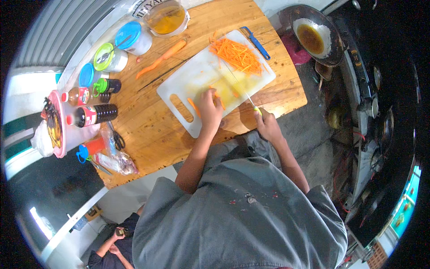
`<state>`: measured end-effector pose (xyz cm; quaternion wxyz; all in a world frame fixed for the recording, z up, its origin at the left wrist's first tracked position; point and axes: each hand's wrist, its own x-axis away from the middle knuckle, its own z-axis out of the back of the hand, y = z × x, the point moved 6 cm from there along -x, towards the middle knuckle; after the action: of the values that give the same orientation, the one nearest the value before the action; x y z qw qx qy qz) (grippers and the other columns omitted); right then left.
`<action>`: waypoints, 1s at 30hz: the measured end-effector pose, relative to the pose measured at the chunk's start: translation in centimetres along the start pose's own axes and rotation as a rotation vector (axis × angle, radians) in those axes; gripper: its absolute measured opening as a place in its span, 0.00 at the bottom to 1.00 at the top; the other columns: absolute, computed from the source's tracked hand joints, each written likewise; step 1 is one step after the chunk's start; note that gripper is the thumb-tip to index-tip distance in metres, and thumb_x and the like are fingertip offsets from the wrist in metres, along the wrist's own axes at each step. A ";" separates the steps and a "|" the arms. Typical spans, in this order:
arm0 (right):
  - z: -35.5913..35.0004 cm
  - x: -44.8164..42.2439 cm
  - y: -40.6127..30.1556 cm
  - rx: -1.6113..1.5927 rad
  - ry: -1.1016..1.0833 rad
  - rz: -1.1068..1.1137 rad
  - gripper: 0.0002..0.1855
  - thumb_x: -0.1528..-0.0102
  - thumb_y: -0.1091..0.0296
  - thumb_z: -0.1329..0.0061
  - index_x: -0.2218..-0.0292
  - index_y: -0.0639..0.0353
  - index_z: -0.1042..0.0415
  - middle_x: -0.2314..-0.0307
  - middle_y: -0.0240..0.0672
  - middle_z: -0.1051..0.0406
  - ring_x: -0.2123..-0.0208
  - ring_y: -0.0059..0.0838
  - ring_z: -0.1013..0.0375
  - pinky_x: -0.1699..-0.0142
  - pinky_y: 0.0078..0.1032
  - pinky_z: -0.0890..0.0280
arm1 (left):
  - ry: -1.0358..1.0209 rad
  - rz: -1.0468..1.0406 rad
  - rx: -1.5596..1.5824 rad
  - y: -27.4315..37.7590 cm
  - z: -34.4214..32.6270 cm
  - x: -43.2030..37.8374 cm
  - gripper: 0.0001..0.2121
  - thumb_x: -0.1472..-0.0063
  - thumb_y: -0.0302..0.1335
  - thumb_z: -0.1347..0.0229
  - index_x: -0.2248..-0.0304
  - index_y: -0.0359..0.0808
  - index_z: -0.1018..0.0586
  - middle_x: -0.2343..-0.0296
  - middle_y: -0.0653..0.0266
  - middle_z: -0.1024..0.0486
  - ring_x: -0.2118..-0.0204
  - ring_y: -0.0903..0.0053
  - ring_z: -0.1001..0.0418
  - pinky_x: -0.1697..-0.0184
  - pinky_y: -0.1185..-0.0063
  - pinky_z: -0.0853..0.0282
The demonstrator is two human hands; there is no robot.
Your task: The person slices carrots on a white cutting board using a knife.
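My left hand (pixel 211 107) presses down on carrot pieces on a white cutting board (pixel 171 79), its fingers bent over them. An orange carrot slice (pixel 194 107) lies beside it, near the board's handle slot. My right hand (pixel 267 123) grips a knife (pixel 249 97) by its yellow-green handle, the blade slanting over the board to the right of my left hand. A pile of carrot strips (pixel 237 55) lies at the board's far end. Past the board's left edge, a peeled carrot (pixel 161 60) rests on the wooden table (pixel 147 134). A blue peeler (pixel 257 43) lies at the upper right.
Lidded tubs (pixel 133 38), a container of yellow liquid (pixel 168 20) and sauce bottles (pixel 97 115) line the table's far left. Scissors (pixel 118 139) and plastic bags lie near its lower left corner. A wok (pixel 310 37) stands right of the table. Another person (pixel 117 242) is at lower left.
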<state>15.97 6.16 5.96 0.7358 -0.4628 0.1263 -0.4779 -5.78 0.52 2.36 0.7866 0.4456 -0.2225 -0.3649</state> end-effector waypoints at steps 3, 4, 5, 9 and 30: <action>0.2 0.2 0.8 -0.040 -0.021 -0.040 0.19 0.37 0.58 0.60 0.62 0.69 0.29 0.77 0.59 0.30 0.72 0.53 0.26 0.68 0.41 0.35 | 0.008 -0.294 -0.320 3.0 -0.2 0.1 0.10 0.48 0.21 0.42 0.64 0.34 0.25 0.67 0.60 0.26 0.62 0.63 0.29 0.60 0.68 0.34; -0.3 0.3 1.5 -0.039 -0.052 -0.062 0.19 0.37 0.58 0.60 0.62 0.70 0.30 0.77 0.60 0.30 0.72 0.52 0.25 0.67 0.40 0.35 | -0.031 -0.298 -0.302 2.8 -0.9 -0.2 0.10 0.48 0.22 0.41 0.65 0.35 0.24 0.67 0.60 0.26 0.61 0.62 0.30 0.58 0.67 0.36; -1.1 0.3 2.5 -0.038 -0.083 -0.085 0.20 0.36 0.58 0.61 0.62 0.70 0.30 0.76 0.60 0.30 0.71 0.52 0.25 0.67 0.40 0.35 | -0.070 -0.303 -0.284 2.5 -1.5 -0.3 0.10 0.49 0.23 0.41 0.65 0.36 0.23 0.66 0.61 0.27 0.59 0.61 0.31 0.57 0.66 0.37; -1.8 0.7 3.0 -0.056 -0.053 -0.062 0.20 0.36 0.58 0.61 0.63 0.71 0.30 0.75 0.62 0.30 0.70 0.54 0.26 0.65 0.39 0.34 | -0.060 -0.373 -0.393 3.7 -2.7 0.9 0.05 0.47 0.27 0.42 0.69 0.38 0.21 0.66 0.65 0.26 0.60 0.67 0.31 0.57 0.68 0.39; -2.6 -1.0 0.8 0.014 -0.156 -0.032 0.21 0.37 0.59 0.63 0.63 0.72 0.29 0.73 0.65 0.29 0.67 0.62 0.28 0.63 0.48 0.34 | 0.042 -0.584 -0.540 2.2 -4.0 2.7 0.04 0.46 0.29 0.43 0.70 0.39 0.20 0.61 0.68 0.29 0.57 0.70 0.33 0.53 0.66 0.43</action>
<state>14.31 5.65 3.66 0.7387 -0.4956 0.0577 -0.4531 -0.53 1.33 2.27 0.7432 0.2746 0.0338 -0.6092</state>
